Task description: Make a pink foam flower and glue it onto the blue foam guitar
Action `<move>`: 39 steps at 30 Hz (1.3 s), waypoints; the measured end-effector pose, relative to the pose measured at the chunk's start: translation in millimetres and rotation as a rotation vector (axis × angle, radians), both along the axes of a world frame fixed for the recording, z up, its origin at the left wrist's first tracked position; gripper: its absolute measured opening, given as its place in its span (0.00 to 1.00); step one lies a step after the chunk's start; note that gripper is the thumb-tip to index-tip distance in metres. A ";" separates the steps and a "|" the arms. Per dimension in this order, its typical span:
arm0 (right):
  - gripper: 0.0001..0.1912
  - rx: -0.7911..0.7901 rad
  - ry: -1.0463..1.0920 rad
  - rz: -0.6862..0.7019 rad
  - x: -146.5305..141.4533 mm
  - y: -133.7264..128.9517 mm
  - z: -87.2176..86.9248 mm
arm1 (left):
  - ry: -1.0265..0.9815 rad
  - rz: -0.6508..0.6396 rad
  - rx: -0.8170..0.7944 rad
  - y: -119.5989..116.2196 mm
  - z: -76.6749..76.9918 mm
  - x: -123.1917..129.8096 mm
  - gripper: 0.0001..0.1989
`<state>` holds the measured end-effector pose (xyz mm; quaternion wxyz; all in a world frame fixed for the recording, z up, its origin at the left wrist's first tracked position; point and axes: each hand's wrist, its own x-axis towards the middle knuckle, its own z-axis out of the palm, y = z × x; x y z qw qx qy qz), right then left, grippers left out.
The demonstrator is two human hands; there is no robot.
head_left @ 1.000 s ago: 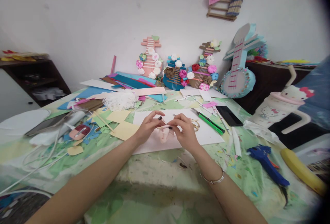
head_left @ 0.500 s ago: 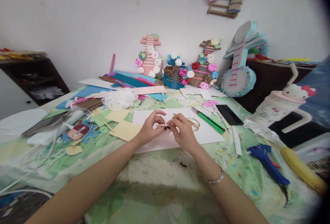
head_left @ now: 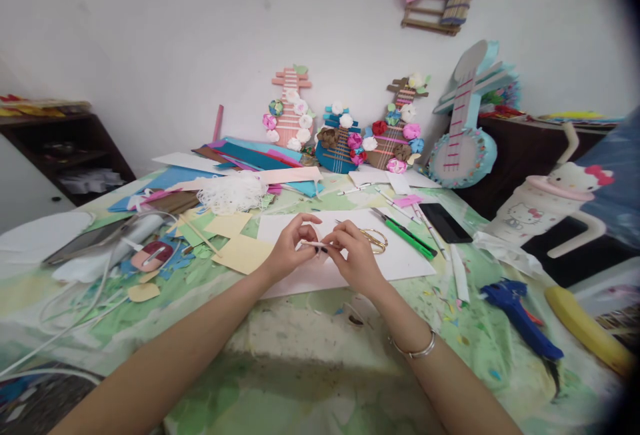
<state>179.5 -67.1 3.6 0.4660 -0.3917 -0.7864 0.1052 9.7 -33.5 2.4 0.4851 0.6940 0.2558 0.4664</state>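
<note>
Slender pale piece (head_left: 311, 243), long axis left-to-right.

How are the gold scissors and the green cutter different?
The scissors are gold with round handle loops; the cutter is green and straight. The right hand partly hides the scissors, while the cutter shows in full. Both lie at least partly on the white paper.

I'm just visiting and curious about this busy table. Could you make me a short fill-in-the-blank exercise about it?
1. The left hand and right hand hold a small pale piece above a ____ sheet.
2. The bracelet is worn on the person's ____ wrist.
3. The utility knife has a mostly ____ handle.
4. The glue gun is mostly ____.

Missing words: white; right; green; blue.
</note>
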 end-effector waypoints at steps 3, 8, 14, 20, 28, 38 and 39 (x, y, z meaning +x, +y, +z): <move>0.06 0.007 0.004 -0.001 -0.2 0.4 0.3 | -0.003 -0.015 0.020 -1.0 -0.2 -0.6 0.20; 0.06 0.012 0.005 0.007 -0.1 0.0 0.8 | -0.025 0.019 0.017 -1.4 -1.7 -0.8 0.19; 0.05 0.004 -0.045 -0.038 0.7 -0.9 4.0 | -0.044 0.074 0.011 0.5 -3.7 -1.4 0.18; 0.06 -0.054 -0.078 -0.041 2.1 1.1 1.6 | -0.040 0.070 -0.007 1.0 -3.9 -1.2 0.15; 0.04 -0.060 -0.098 -0.005 3.6 -0.2 3.8 | -0.084 0.040 -0.039 3.6 -5.4 -1.8 0.13; 0.04 -0.100 -0.101 -0.007 4.4 1.4 3.9 | -0.057 0.069 -0.032 5.0 -6.0 -2.2 0.14; 0.04 -0.104 -0.103 -0.009 4.5 1.5 3.7 | -0.052 0.067 -0.026 5.1 -5.9 -2.5 0.14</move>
